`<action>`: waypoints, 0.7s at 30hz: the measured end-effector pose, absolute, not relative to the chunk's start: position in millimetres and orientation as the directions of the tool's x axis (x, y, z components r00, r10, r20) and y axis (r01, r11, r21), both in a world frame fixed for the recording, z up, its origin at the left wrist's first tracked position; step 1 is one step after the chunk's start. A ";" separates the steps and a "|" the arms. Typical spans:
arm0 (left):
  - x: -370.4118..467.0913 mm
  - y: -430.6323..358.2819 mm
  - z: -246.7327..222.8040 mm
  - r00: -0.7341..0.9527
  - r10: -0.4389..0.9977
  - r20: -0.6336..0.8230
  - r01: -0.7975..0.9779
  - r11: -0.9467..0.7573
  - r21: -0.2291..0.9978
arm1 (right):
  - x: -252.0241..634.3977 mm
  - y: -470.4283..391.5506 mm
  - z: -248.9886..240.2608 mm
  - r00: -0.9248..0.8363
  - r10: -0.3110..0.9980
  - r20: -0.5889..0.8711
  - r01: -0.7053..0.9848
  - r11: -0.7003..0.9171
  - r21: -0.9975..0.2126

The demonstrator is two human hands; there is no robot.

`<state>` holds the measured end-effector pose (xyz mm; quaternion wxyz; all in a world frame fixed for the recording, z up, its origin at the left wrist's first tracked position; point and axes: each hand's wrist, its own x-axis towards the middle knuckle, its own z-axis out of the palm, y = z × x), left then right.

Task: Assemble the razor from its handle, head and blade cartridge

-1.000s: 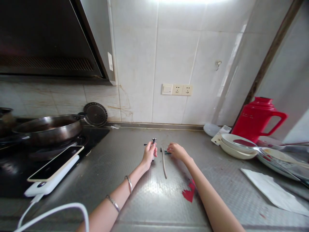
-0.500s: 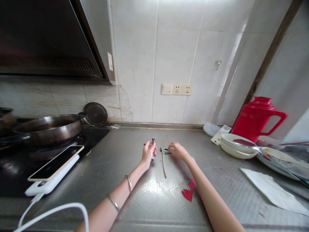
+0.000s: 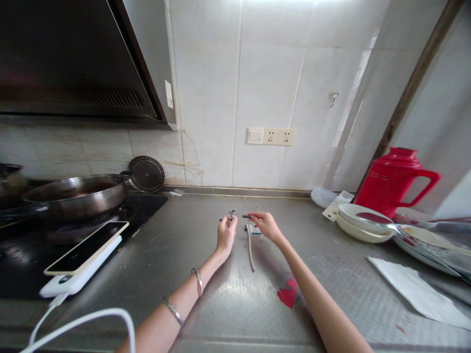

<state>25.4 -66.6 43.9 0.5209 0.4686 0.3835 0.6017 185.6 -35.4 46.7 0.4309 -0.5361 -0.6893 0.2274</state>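
My left hand is closed on a small dark part with a bent, shiny top, held above the metal counter. Its exact kind is too small to make out. Facing it, my right hand pinches a short, thin black piece that points left toward the other part; a small gap separates the two. Below the right hand, a thin beige-grey stick or tube lies lengthwise on the counter. Touching or close beside its upper end is a small clear packet with dark bits.
On the left stand a steel pan on the black cooktop and a phone on a white power bank with a cable. On the right are a red thermos jug, bowls and a white tissue. A red patch marks the counter.
My right hand has risen off the counter beside the packet and moved left and up with the thin black piece. My left hand has shifted only slightly.
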 end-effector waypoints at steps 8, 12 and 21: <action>34.5 -66.7 30.0 0.098 0.963 0.250 -0.263 -0.217 0.940 | 185.1 -32.7 49.8 0.019 0.893 0.450 0.397 0.406 -0.823; 37.1 -71.4 30.6 0.169 0.941 0.292 -0.191 -0.259 0.947 | 183.7 -37.4 56.9 0.017 0.898 0.440 0.233 0.425 -0.875; 34.5 -71.4 30.5 0.203 0.912 0.355 -0.125 -0.336 0.934 | 184.1 -41.9 62.3 0.001 0.896 0.445 0.205 0.435 -0.877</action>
